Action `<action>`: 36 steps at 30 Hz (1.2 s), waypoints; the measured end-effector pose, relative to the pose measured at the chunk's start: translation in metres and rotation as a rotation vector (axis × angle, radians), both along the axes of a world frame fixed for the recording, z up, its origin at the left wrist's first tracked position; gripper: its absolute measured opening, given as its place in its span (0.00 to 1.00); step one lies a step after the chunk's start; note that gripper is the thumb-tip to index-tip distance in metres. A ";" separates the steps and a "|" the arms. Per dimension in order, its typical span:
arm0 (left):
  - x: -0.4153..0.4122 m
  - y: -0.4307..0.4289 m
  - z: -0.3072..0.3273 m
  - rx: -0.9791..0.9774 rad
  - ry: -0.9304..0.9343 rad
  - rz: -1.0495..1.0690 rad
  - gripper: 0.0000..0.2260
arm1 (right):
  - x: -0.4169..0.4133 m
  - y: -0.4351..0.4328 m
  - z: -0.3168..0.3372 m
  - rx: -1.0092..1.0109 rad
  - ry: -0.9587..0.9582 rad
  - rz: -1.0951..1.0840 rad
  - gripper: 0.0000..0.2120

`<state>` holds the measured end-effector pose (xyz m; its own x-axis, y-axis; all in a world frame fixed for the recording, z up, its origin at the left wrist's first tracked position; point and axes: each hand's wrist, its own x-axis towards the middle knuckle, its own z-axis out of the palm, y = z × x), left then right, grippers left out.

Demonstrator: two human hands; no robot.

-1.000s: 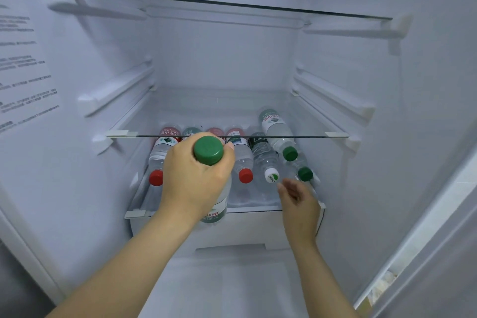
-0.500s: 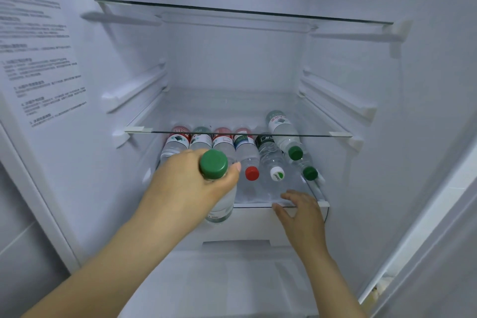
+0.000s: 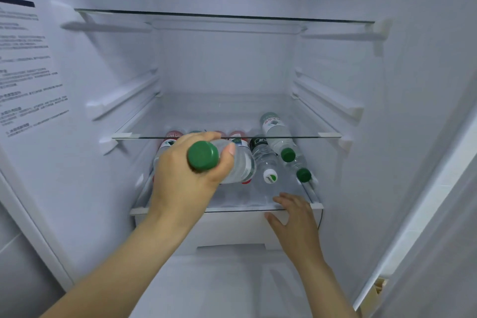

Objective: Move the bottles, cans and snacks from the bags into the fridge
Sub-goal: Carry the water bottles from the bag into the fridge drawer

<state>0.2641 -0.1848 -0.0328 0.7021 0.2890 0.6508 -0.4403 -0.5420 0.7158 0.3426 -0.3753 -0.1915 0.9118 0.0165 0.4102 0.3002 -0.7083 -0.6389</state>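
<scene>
Head view: the left hand (image 3: 185, 188) reaches into the open fridge (image 3: 402, 116). Its fingers and thumb are clamped round the neck end of a clear green-capped bottle (image 3: 240, 165). The bottle lies nearly level in the grip. Its cap points back toward the camera beside the thumb, and its body runs away from the fingers toward the back wall. It hangs above the lower shelf (image 3: 316, 206), just under the front edge of the middle glass shelf (image 3: 291, 137).

Just to the right of the thumb, a white-capped bottle (image 3: 265, 160) lies on the lower shelf with its cap toward the camera. Further right lie two more bottles, the upper green-capped one (image 3: 277, 134) and the lower green-capped one (image 3: 303, 175). Behind the left fingers are red-labelled bottles (image 3: 174, 134), mostly hidden by the hand, so I cannot count them.

The right hand (image 3: 296, 219) holds nothing. Its fingers are straight and slightly apart, with the tips resting on the front edge of the lower shelf. The thumb sits lower, against the white drawer front (image 3: 232, 230). The lower green cap is just beyond these fingertips, not touching them.

Well above both hands is the upper glass shelf (image 3: 224, 17). A printed sticker (image 3: 25, 72) is on the wall far left of the left hand.
</scene>
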 end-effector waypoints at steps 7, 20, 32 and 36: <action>0.035 -0.024 -0.023 0.272 -0.071 -0.069 0.22 | 0.000 -0.001 -0.001 0.003 -0.013 0.019 0.18; 0.115 -0.029 -0.078 0.699 0.069 -0.080 0.27 | 0.000 -0.003 -0.002 -0.017 -0.026 0.028 0.18; 0.146 -0.033 -0.066 0.754 0.201 -0.157 0.40 | -0.001 -0.003 -0.002 -0.028 -0.033 0.033 0.19; 0.144 -0.026 -0.056 0.768 0.344 -0.280 0.43 | -0.001 -0.002 -0.002 -0.040 -0.038 0.027 0.19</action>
